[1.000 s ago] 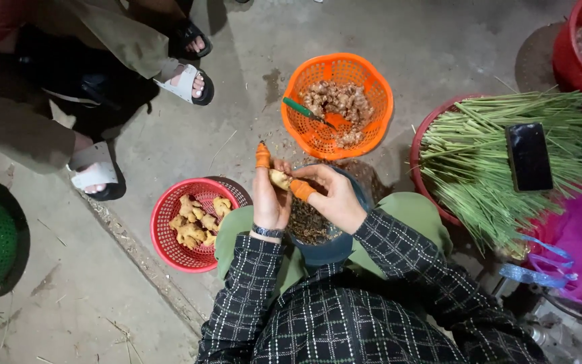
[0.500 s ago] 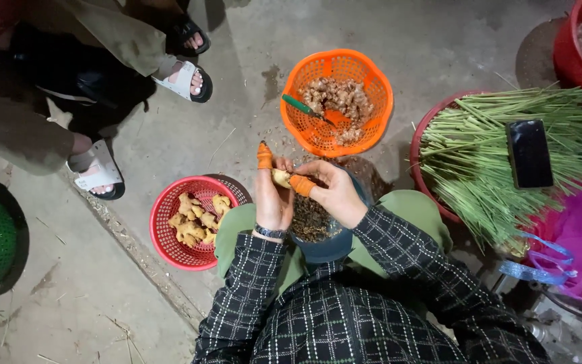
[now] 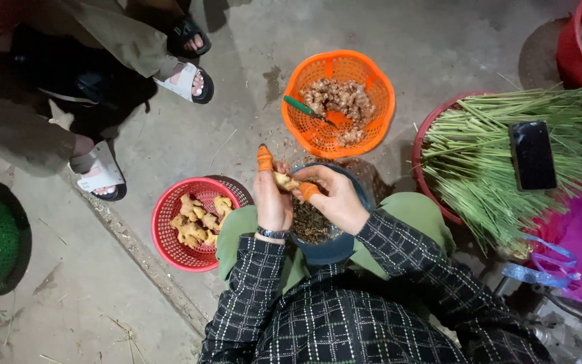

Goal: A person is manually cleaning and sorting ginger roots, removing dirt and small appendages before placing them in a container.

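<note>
Two hands meet over a dark bowl held in the person's lap, seen from the head camera. The left hand is closed around a pale piece of ginger, its forefinger stretched up and capped with an orange finger cover. The right hand curls in from the other side, its orange-capped thumb pressed on the same piece (whether a blade sits under the fingers is hard to make out). Dark peelings fill the bowl, partly hidden by both hands. A red basket of peeled ginger stands just beside the left knee; an orange basket with unpeeled ginger and a green-handled tool lies ahead. Green stalks with a dark phone on top lie to the right. Another person's sandalled feet are cut off at the upper left.
</note>
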